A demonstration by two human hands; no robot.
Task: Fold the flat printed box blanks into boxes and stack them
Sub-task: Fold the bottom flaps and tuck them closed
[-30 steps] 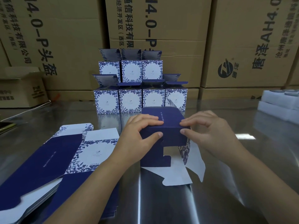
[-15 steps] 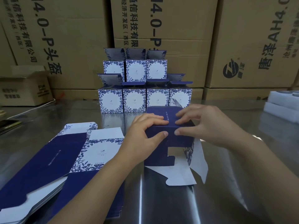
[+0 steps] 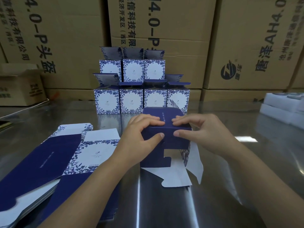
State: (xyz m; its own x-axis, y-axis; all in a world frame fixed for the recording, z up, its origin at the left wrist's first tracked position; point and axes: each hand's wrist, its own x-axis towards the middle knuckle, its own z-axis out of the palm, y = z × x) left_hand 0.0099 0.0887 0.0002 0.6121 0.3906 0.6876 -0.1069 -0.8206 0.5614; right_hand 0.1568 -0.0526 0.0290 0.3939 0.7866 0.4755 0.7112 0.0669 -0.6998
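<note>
folding half-formed box (image 3: 166,115) just in front of finished stack (image 3: 131,101). pinching its top front edge with left hand (image 3: 139,137) and right hand (image 3: 204,134): fingers on top, thumbs on front face. looks like thin card, so probably light, stiff along creases, easy to dent mid-panel; better to grip at folded edges. can read "4.0-p" and "ah4.0" on cartons (image 3: 164,30) behind the stack; box-top print too small.
</note>
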